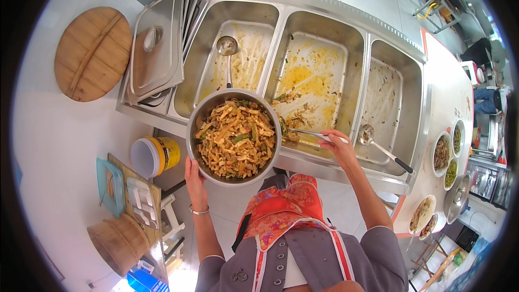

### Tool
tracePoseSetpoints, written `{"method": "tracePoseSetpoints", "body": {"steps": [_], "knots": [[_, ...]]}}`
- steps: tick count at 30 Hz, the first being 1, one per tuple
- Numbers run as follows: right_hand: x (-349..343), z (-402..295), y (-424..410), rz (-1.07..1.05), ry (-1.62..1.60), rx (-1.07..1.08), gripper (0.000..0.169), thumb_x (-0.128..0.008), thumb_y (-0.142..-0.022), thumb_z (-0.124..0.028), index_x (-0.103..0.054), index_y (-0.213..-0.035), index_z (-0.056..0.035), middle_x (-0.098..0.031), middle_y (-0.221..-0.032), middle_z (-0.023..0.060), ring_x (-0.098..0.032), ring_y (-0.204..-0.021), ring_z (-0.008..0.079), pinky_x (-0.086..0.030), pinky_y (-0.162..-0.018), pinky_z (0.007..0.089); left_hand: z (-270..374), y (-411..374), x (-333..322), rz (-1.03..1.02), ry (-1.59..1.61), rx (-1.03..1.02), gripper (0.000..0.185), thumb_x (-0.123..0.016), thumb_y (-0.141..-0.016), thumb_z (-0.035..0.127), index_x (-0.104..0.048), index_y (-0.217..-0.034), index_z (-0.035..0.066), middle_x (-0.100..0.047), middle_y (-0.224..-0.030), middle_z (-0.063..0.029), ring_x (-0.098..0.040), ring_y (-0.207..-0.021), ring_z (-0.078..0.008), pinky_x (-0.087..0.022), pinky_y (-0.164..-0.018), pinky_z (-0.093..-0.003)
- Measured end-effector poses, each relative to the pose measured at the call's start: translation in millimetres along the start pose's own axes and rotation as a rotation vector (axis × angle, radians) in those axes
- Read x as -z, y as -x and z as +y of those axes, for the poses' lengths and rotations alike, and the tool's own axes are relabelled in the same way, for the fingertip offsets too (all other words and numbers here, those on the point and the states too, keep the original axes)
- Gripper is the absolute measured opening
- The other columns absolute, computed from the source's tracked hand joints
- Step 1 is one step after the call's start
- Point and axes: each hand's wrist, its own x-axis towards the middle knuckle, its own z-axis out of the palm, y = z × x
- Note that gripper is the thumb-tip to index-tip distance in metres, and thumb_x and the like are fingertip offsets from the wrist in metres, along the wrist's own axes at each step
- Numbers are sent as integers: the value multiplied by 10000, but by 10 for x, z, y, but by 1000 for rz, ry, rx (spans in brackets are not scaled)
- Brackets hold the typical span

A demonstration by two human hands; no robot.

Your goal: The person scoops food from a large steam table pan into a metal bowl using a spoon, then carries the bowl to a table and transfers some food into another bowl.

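Note:
My left hand grips the lower left side of a round steel bowl heaped with cooked strips, green pepper pieces and small bits. The bowl overlaps the front edge of the steel food counter. Between the fingers of my right hand is the metal handle of a serving utensil. Its far end reaches leftover food in the front left of the middle steel pan; the bowl and food partly hide that end. Yellow oil and scraps coat the pan's bottom.
A ladle lies in the left pan, another ladle in the right pan. Steel lids lean at left near a round wooden lid. A yellow bucket stands below. Several dishes, including an oval plate, occupy the right table.

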Motion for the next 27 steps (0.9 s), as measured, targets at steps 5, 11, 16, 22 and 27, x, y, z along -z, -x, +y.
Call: {"method": "tracePoseSetpoints", "body": {"steps": [5,11,16,22,27], "knots": [[105,-252,223,66,88,82,237,-511,-919,-104,-596,-1073,55,-621,-1030,128,-653,-911,237,-540,-801,307,-18,10,4,18,13,8,473,-452,-980,225,-353,-1400,30,-538,-1182,-13,-531,-986,-86,-459,-802,-247],[123,-790,564,134,218,221,245,-500,-920,-124,-597,-1053,58,-621,-990,131,-652,-851,209,-537,-763,291,-20,6,34,-15,-30,-30,406,-454,-984,255,-446,-1349,77,-582,-993,46,-517,-760,-9,-449,-641,-175],[-183,-1265,891,104,310,298,259,-497,-903,-143,-601,-1020,62,-634,-890,134,-653,-800,203,-534,-750,282,-33,0,4,9,-44,-42,391,-456,-986,279,-475,-1324,84,-574,-896,75,-492,-703,10,-427,-594,-158],[-886,-1234,1030,-113,451,270,248,-468,-890,-95,-602,-1037,53,-642,-908,141,-652,-816,211,-526,-776,304,-56,-13,59,8,-39,-23,415,-460,-981,294,-463,-1338,82,-590,-928,66,-523,-725,2,-446,-603,-176],[-1225,-768,916,-683,1001,644,311,-566,-854,-66,-574,-1159,-5,-573,-1164,165,-612,-996,288,-522,-826,352,-16,4,20,4,-39,-23,437,-470,-975,302,-450,-1347,74,-595,-950,60,-527,-715,-5,-454,-606,-185]]}}
